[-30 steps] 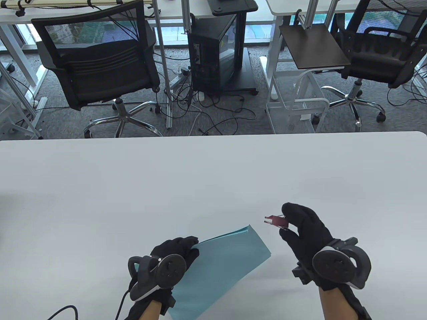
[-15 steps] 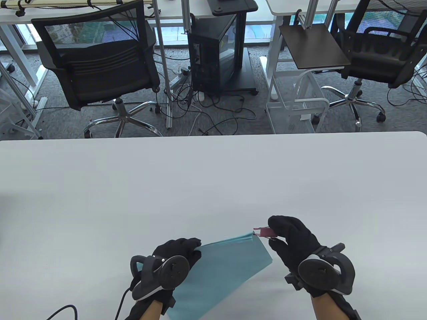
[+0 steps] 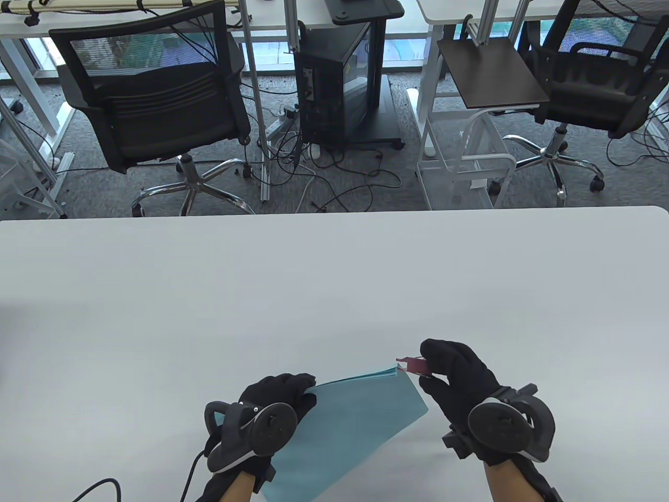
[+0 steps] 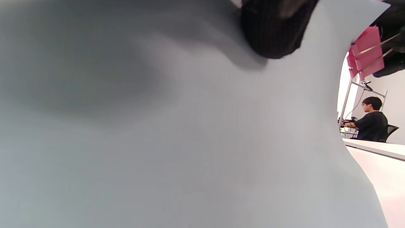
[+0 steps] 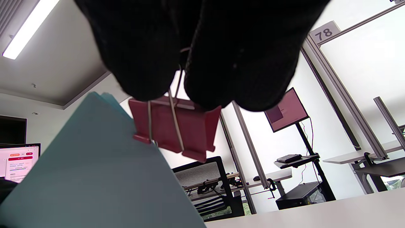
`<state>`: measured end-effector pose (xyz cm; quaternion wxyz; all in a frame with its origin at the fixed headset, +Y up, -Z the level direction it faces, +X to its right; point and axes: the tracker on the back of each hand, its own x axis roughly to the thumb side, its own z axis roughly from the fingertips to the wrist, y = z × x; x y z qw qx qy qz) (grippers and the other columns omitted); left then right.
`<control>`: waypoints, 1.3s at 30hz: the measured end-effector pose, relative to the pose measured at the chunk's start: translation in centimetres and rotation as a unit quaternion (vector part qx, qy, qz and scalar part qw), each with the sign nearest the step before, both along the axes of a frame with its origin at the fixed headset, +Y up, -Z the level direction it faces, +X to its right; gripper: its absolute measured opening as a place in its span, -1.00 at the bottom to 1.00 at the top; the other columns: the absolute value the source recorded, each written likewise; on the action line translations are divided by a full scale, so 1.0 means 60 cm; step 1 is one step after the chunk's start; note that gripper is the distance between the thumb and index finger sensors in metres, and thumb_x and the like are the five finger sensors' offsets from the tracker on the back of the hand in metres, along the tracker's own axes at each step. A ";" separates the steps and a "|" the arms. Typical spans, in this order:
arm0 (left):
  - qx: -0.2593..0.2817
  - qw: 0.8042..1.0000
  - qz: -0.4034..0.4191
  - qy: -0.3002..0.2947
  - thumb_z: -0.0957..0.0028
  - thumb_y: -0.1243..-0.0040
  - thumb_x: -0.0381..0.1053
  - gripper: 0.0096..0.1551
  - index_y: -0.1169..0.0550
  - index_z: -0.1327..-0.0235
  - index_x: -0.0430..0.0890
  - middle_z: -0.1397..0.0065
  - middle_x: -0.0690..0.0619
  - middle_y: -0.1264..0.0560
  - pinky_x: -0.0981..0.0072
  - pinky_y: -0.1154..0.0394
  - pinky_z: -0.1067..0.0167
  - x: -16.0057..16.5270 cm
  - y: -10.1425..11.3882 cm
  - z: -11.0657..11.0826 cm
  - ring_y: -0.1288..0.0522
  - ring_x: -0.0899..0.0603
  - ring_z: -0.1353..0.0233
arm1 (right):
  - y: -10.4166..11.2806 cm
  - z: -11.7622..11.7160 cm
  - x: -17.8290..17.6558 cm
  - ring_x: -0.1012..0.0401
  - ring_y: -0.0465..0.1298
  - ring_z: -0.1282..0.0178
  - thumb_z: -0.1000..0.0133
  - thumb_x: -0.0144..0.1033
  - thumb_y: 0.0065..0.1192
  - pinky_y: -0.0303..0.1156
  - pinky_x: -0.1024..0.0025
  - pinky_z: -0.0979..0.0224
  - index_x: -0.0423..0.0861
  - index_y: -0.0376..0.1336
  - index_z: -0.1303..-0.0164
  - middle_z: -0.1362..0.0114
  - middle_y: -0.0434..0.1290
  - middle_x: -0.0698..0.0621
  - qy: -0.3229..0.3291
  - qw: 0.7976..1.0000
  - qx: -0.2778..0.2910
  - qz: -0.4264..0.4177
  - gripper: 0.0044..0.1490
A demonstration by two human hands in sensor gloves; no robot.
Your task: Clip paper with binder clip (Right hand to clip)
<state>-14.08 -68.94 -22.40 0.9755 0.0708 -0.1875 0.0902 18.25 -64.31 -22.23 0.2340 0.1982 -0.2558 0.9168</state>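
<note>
A stack of teal paper sheets [image 3: 355,418] is held tilted above the white table [image 3: 313,272] near its front edge. My left hand [image 3: 285,395] grips the stack's left edge. My right hand [image 3: 439,366] pinches the wire handles of a red binder clip [image 3: 413,364], whose mouth is at the stack's far right corner. In the right wrist view the clip [image 5: 175,128] hangs below my fingers [image 5: 152,57] with one jaw edge against the paper corner [image 5: 104,158]. In the left wrist view the paper [image 4: 190,142] fills the frame and the clip [image 4: 364,52] shows at the top right.
Beyond the table's far edge stand two black office chairs [image 3: 157,99], a computer tower on a cart [image 3: 339,83] and a white wire basket [image 3: 465,157]. A black cable [image 3: 99,486] lies at the table's front left.
My right hand moved down and left with the clip, from apart from the paper to its far corner. In the last half second it barely moved. The left hand stayed holding the paper.
</note>
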 end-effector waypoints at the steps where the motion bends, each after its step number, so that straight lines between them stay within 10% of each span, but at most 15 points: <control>1: 0.001 1.000 -0.002 0.000 -0.15 -0.19 0.21 -0.58 -0.54 -0.25 0.17 -0.19 0.26 -0.65 0.23 -0.61 -0.24 0.001 0.000 0.000 -0.67 0.03 -0.15 | 0.002 0.000 -0.002 0.03 0.65 -0.18 0.02 -0.29 0.51 0.68 0.19 -0.15 -0.26 0.28 -0.41 -0.34 0.45 -0.29 0.005 1.000 0.002 -0.005 -0.21; 17: 0.010 0.999 -0.045 -0.026 -0.17 -0.17 0.20 -0.59 -0.54 -0.25 0.18 -0.20 0.26 -0.65 0.21 -0.60 -0.26 0.022 0.003 0.006 -0.65 0.02 -0.18 | 0.015 -0.009 -0.043 -0.07 0.61 -0.23 -0.08 -0.35 0.44 0.62 0.08 -0.19 -0.43 0.20 -0.57 -0.47 0.37 -0.50 0.058 0.996 -0.057 0.036 -0.11; 23: -0.101 0.989 0.105 -0.005 -0.32 0.03 0.16 -0.58 -0.57 -0.27 0.05 -0.09 0.18 -0.68 0.18 -0.61 -0.19 -0.002 -0.020 -0.021 -0.67 -0.01 -0.09 | -0.009 0.007 -0.047 -0.44 0.30 -0.49 -0.24 -0.18 0.23 0.30 -0.36 -0.39 -0.42 -0.04 -0.73 -0.66 0.04 -0.62 -0.004 0.995 -0.011 0.097 0.00; 31: -0.227 0.897 0.348 0.153 -0.36 0.04 0.14 -0.56 -0.54 -0.33 -0.03 -0.14 0.13 -0.67 0.16 -0.61 -0.17 -0.091 -0.083 -0.058 -0.67 -0.04 -0.09 | -0.060 0.015 -0.006 -0.61 -0.22 -0.50 -0.32 -0.11 0.05 -0.20 -0.55 -0.38 -0.47 -0.15 -0.76 -0.67 -0.22 -0.67 -0.113 0.981 -0.054 0.151 0.01; 39: -0.268 0.814 0.464 0.225 -0.34 0.01 0.18 -0.49 -0.50 -0.41 -0.05 -0.23 0.11 -0.64 0.19 -0.61 -0.20 -0.144 -0.134 -0.071 -0.67 -0.06 -0.14 | -0.109 0.001 0.018 -0.60 -0.25 -0.50 -0.32 -0.14 0.04 -0.24 -0.54 -0.37 -0.49 -0.12 -0.74 -0.66 -0.23 -0.67 -0.117 0.979 -0.116 0.120 -0.01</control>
